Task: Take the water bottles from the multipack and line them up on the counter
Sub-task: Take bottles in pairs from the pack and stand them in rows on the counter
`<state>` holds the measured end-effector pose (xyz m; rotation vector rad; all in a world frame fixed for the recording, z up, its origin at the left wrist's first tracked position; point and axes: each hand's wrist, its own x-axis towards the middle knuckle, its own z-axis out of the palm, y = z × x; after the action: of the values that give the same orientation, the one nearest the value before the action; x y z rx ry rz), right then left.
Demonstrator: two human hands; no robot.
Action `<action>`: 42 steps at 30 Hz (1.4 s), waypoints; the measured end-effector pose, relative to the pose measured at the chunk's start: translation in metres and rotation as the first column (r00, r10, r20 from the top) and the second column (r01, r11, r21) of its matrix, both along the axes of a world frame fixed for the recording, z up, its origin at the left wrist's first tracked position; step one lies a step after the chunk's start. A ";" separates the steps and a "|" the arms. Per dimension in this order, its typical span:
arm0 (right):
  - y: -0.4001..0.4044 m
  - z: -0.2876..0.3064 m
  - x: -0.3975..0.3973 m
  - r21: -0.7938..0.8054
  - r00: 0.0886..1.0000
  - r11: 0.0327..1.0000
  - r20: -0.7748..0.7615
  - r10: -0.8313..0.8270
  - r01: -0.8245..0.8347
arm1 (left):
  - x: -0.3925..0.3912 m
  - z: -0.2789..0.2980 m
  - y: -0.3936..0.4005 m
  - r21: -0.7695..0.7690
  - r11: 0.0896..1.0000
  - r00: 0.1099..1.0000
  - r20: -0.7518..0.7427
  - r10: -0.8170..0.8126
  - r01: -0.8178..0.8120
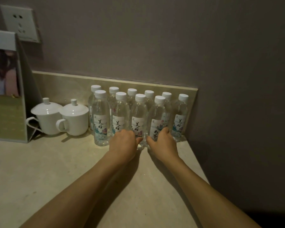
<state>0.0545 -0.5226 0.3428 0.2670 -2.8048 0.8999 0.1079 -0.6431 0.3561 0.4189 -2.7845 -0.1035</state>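
Clear water bottles (101, 119) all along the counter's back edge, every one with a white cap (100, 94). White labels (100, 127), black brush lettering, a wash of teal and pink flowers at the bottom. Left of them, two plain glossy white lidded cups (75, 118). Counter (39, 170) is pale beige, faintly mottled like stone; its upstand (64, 86) matches. Wall (155, 38) a flat mauve-grey, socket plate (21, 22) white.

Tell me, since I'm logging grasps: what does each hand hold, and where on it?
The left hand grips the lower body of a front-row bottle. The right hand grips the lower body of the rightmost front-row bottle.
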 end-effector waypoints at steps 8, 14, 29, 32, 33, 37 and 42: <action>-0.004 0.001 0.005 -0.023 0.999 0.999 0.020 -0.034 0.034 | -0.001 -0.004 0.002 0.017 1.000 1.000 0.009 -0.021 0.021; -0.005 0.004 0.010 -0.069 0.997 0.996 0.046 -0.056 0.059 | 0.001 -0.008 0.001 0.036 0.999 0.999 -0.005 -0.036 0.036; -0.006 0.014 0.012 -0.106 0.995 0.994 0.102 -0.016 0.027 | 0.003 -0.007 0.003 0.109 0.994 1.000 -0.028 0.000 0.003; 0.002 0.015 0.017 -0.160 0.991 0.987 0.132 0.011 0.010 | 0.008 -0.006 0.007 0.150 0.989 0.998 -0.055 0.018 -0.009; 0.006 0.016 0.020 -0.184 0.990 0.983 0.141 0.028 -0.002 | 0.009 -0.005 0.008 0.161 0.987 0.998 -0.059 0.019 -0.009; 0.041 0.026 0.040 -0.259 0.975 0.958 0.150 0.166 -0.124 | 0.015 -0.006 0.016 0.230 0.971 0.998 -0.027 0.064 -0.056; 0.139 0.036 0.068 -0.350 0.963 0.913 0.085 0.256 -0.212 | 0.043 0.015 0.075 0.165 0.986 0.998 -0.046 0.044 -0.036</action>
<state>0.1221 -0.3835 0.3787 0.5183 -2.7035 1.4823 0.1508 -0.5682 0.3716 0.5051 -2.7269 -0.3318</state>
